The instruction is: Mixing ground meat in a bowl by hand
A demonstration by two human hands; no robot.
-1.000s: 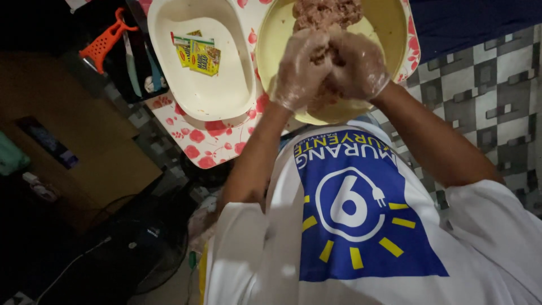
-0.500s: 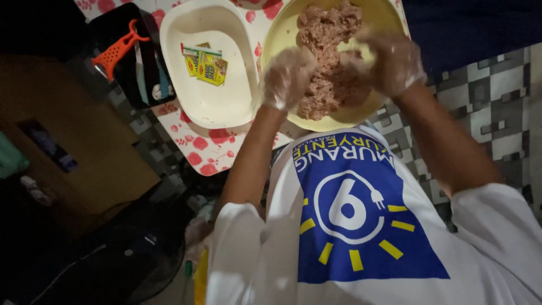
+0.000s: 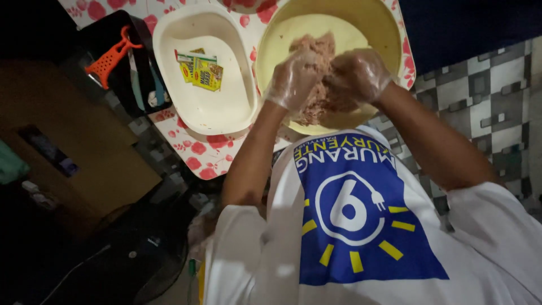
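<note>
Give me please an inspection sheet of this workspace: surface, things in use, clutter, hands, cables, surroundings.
Surface: table cover, white with red flowers.
Things in use: yellow bowl holding ground meat.
Clutter: cream oval tub with yellow sachets; black tray with orange tool.
Hands: left hand and right hand, both in clear gloves, pressed into the meat.
Cables: nothing seen for certain; lower left is too dark.
Surroundings: grey checked floor; brown box; white shirt with blue print.
</note>
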